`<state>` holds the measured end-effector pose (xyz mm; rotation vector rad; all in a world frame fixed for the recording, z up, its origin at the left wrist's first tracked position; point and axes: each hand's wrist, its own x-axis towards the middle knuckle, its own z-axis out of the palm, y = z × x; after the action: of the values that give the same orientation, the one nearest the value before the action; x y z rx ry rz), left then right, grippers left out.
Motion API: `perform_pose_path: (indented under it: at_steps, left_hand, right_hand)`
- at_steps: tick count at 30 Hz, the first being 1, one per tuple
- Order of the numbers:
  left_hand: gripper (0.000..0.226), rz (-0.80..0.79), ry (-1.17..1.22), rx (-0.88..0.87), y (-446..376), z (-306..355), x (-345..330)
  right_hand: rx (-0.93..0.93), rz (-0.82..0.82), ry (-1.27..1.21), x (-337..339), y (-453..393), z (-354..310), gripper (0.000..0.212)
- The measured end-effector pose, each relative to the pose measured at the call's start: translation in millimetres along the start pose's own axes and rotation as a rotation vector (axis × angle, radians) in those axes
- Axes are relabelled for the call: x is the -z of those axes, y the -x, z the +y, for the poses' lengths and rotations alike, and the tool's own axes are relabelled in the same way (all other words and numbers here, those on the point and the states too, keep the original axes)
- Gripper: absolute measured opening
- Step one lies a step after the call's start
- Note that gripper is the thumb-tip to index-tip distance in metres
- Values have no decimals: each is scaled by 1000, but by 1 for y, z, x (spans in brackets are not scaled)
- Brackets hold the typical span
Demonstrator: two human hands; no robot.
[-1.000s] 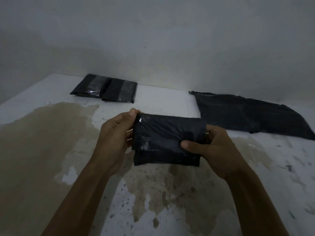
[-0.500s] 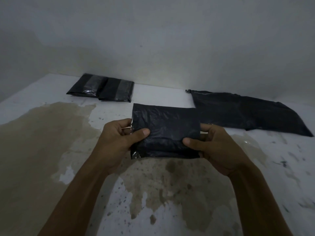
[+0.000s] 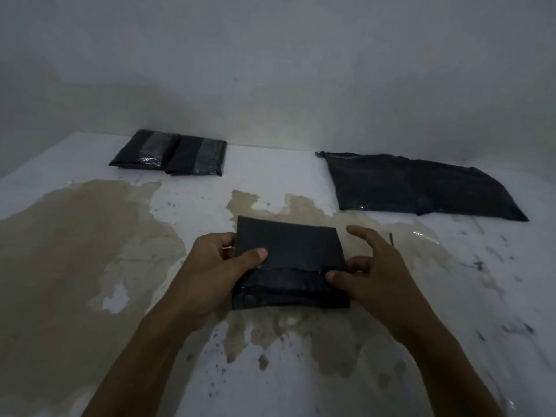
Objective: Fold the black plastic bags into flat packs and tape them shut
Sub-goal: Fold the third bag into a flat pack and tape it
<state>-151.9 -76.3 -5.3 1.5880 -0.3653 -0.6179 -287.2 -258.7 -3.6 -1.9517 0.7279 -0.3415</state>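
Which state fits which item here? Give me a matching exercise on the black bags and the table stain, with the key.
Things:
1. folded bag
2. two taped packs
3. unfolded bag
4. brown stain

States:
A. lying flat, far right
B. held in both hands
C. spread over the table's left side
D. side by side, far left by the wall

Pairs: 1-B, 2-D, 3-A, 4-C

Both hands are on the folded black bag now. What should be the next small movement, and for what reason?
Probably press the flap flat along its edge and hold it for taping. The folded bag shows a flap edge across its near part. The left hand grips its left side with the thumb on top, and the right hand pinches the right end of that edge. No tape shows on it, unlike the two taped packs.
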Motion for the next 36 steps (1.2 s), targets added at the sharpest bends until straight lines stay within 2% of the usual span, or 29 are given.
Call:
perform_pose_path:
  at_steps: [2, 6, 9, 13, 15, 17, 20, 22, 25, 28, 31, 36]
  left_hand:
    - [25, 46, -118, -24, 7, -4, -4]
    - [38, 195, -370, -128, 15, -8, -5]
    - [52, 270, -630, -199, 21, -10, -7]
    - [44, 272, -1045, -303, 30, -13, -12]
    - [41, 289, -1155, -338, 32, -15, -12]
    - [42, 278, -1194, -461, 32, -16, -11]
    - [29, 67, -1109, -686, 30, -19, -9]
    - [43, -73, -1070, -694, 32, -23, -8]
    - [75, -132, -1157, -663, 37, -31, -7]
    - [67, -120, -1262, -666, 39, -35, -6]
    - [60, -79, -1302, -697, 38, -34, -9]
    - [63, -139, -1295, -662, 37, -20, -17]
  right_hand:
    - [74, 32, 43, 0, 10, 5, 72]
    - [210, 71, 253, -4, 28, 5, 52]
    - [277, 37, 387, -14, 37, 5, 36]
    - [330, 9, 493, -18, 45, 1, 32]
    - [344, 12, 565, -18, 49, 1, 32]
    - [359, 27, 669, -19, 53, 0, 31]
    - [431, 67, 798, -21, 54, 4, 29]
    - [501, 75, 809, -22, 53, 8, 31]
    - [510, -48, 831, -18, 54, 12, 41]
    - [486, -126, 854, -15, 56, 17, 51]
    - [494, -113, 890, -14, 57, 19, 51]
    - [528, -180, 811, -3, 54, 17, 50]
